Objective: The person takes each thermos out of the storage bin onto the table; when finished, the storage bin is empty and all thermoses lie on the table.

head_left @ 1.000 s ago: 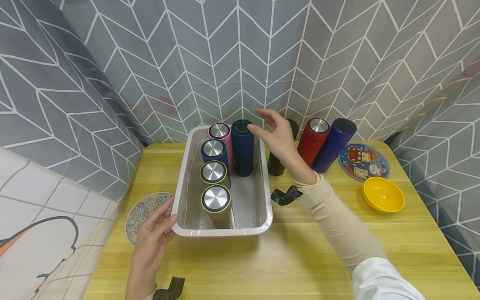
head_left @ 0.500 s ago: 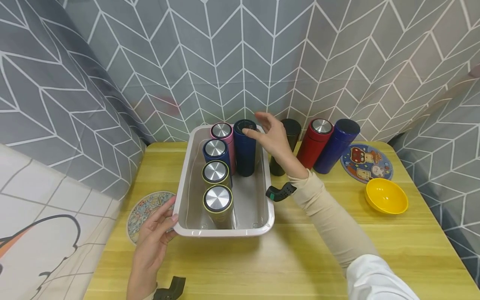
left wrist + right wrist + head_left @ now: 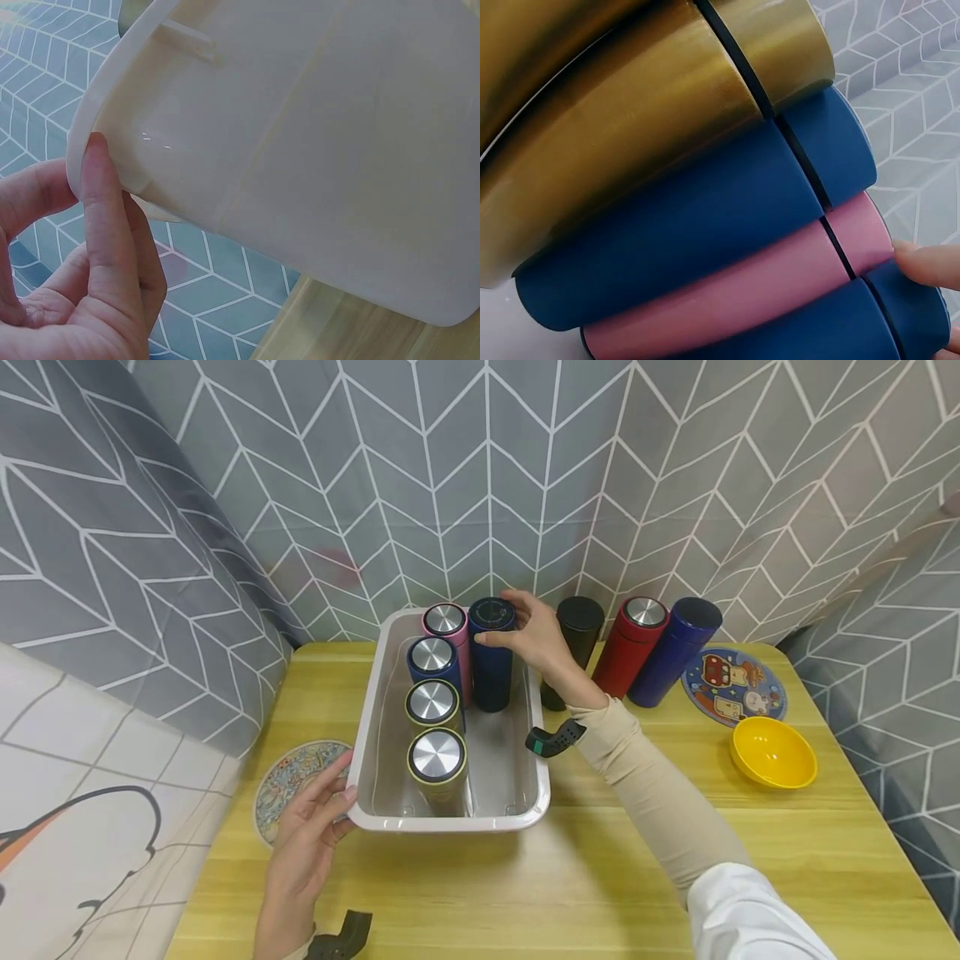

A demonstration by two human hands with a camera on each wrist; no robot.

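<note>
A white plastic bin (image 3: 536, 806) holds several upright thermos bottles. My left hand (image 3: 303, 843) pinches its left rim between thumb and fingers; the left wrist view shows the bin's outer wall (image 3: 300, 150). At the bin's back right corner stands a dark blue thermos (image 3: 491, 668). My right hand (image 3: 536, 635) grips its cap, thumb in front and fingers behind; the right wrist view catches the thumb (image 3: 930, 264) against the cap. Beside it is a pink thermos (image 3: 445, 620), then a blue one with a silver lid (image 3: 432, 656) and two gold ones, the nearer gold thermos (image 3: 437, 756) in front.
Right of the bin stand a black thermos (image 3: 579, 618), a red thermos (image 3: 630, 643) and a purple-blue thermos (image 3: 675, 652). Farther right lie a round blue mat (image 3: 735, 681) and a yellow bowl (image 3: 772, 752). A patterned round mat (image 3: 281, 785) lies left. A curtain (image 3: 450, 468) hangs behind.
My right hand has moved left and closed from hovering beside the dark blue thermos to gripping its cap. The left hand stays on the bin's rim.
</note>
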